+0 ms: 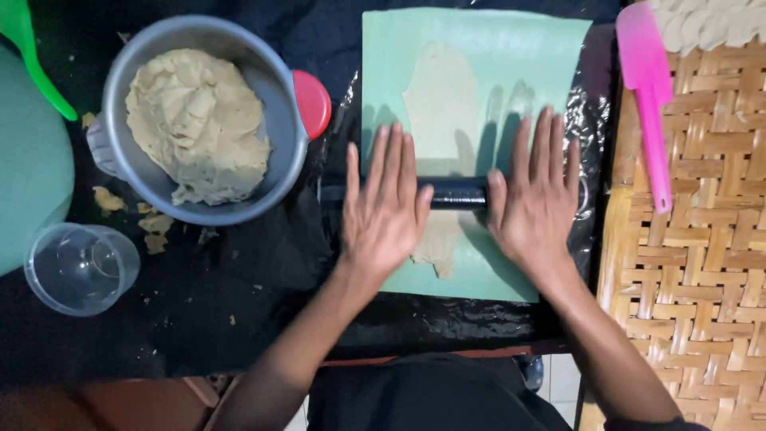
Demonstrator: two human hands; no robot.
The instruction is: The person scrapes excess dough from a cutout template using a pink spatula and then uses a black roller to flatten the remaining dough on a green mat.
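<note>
No packages, labels, signs or screens are in view

A home kitchen worktop: a metal bowl of dough (199,128), a green rolling mat (519,72), a pink spatula (648,88) and a woven bamboo tray (694,271).

— How many hands are on the counter (239,319)?
— Two: a left hand (385,209) and a right hand (536,199), both on one black rolling pin (457,193).
— And dough?
— One flattened strip of dough (441,120) on one green mat (511,64), plus one lump of dough (199,120) in one grey bowl (281,128).
— Anything else?
— One clear cup (80,267), one pink spatula (648,88), one red lid (313,102), one green scoop (32,56), one woven tray (694,263).
</note>
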